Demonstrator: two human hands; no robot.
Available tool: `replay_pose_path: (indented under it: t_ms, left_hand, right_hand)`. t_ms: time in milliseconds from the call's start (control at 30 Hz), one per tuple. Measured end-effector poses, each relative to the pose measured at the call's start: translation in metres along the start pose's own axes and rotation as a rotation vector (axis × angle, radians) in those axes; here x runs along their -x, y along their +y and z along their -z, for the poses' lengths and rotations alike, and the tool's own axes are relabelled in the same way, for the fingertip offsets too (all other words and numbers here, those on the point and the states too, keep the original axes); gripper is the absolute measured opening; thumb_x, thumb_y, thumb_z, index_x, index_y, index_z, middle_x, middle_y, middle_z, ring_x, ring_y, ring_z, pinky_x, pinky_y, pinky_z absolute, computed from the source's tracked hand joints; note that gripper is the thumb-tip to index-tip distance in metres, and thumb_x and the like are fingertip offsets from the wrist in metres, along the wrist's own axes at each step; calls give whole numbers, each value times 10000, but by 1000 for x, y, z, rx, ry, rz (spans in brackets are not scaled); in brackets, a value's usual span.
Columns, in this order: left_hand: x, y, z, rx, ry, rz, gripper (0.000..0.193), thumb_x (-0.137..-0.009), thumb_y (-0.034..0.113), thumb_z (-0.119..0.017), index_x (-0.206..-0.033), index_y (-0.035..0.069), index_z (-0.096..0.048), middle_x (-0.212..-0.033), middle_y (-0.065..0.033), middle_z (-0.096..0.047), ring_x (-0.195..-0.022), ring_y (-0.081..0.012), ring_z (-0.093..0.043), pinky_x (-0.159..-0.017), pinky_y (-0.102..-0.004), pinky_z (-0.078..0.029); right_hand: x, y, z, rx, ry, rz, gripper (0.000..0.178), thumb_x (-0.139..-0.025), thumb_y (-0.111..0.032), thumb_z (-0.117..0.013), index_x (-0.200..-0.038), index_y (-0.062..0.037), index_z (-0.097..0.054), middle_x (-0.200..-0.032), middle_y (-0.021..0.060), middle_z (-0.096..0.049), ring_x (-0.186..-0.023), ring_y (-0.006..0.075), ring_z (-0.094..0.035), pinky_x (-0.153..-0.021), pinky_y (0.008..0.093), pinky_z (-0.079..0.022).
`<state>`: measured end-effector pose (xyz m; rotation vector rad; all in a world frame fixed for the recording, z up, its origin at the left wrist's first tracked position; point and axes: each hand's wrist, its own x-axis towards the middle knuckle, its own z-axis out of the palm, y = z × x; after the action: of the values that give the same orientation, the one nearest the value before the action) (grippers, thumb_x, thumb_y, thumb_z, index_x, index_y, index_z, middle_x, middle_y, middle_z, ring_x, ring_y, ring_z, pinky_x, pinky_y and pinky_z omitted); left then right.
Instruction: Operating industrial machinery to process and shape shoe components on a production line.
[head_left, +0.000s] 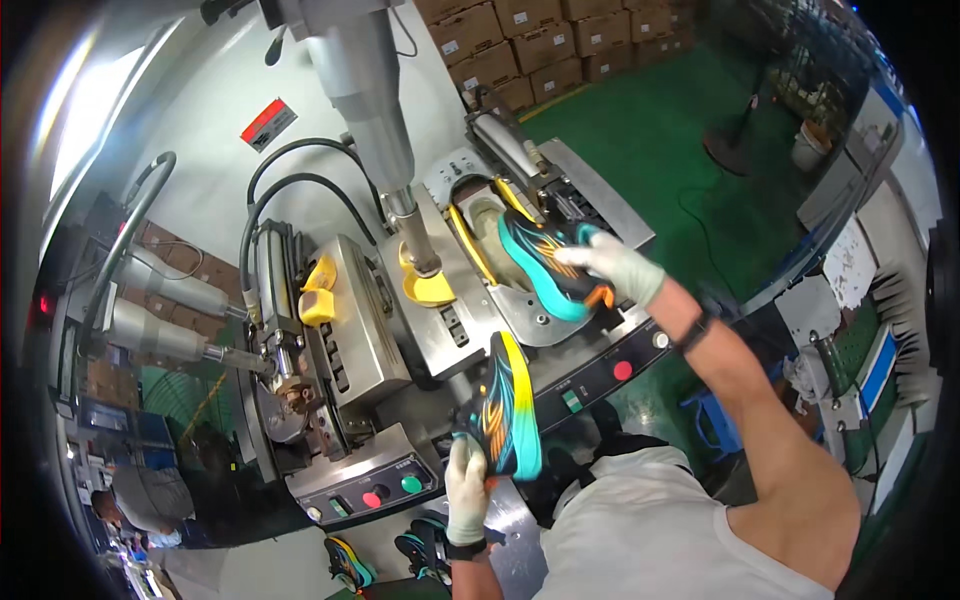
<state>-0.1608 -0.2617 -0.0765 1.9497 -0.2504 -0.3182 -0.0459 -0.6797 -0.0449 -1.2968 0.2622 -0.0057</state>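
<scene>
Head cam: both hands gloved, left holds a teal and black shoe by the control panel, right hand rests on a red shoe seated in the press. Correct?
Not quite. The head view shows the shoe in the press under the right hand is teal and black with orange, not red. The rest holds: both hands gloved, left hand holding a matching shoe by the control panel.

Hidden and cut-off parts
The right hand (612, 265) covers part of the shoe on the press (540, 265); more shoes (350, 565) are cut off at the lower edge
</scene>
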Motion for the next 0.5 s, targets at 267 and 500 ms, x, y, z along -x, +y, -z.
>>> replay_pose_path:
  t_ms: [267, 500]
  left_hand:
    - [135, -85, -5, 84, 278, 633, 273, -1016, 168, -591, -1197, -36, -573, -951, -103, -616, -833, -172, -602, -762, -325, -530]
    - [216, -253, -82, -667, 567, 602, 583, -1028, 161, -625, -1499, -123, -432, -1367, -337, -611, -1207, -502, -620, -1030, -512, -491]
  right_hand:
    - [-210, 118, -43, 1177, 518, 44, 601, -932, -362, -717, -1287, 106, -589, -1117, 311, -731, -1103, 463, -715, -970, 512, -570]
    - [-239, 127, -61, 1234, 333, 95, 495, -896, -416, -728, -981, 72, -743, -1038, 332, -726, -1032, 463, -725, -922, 520, -569]
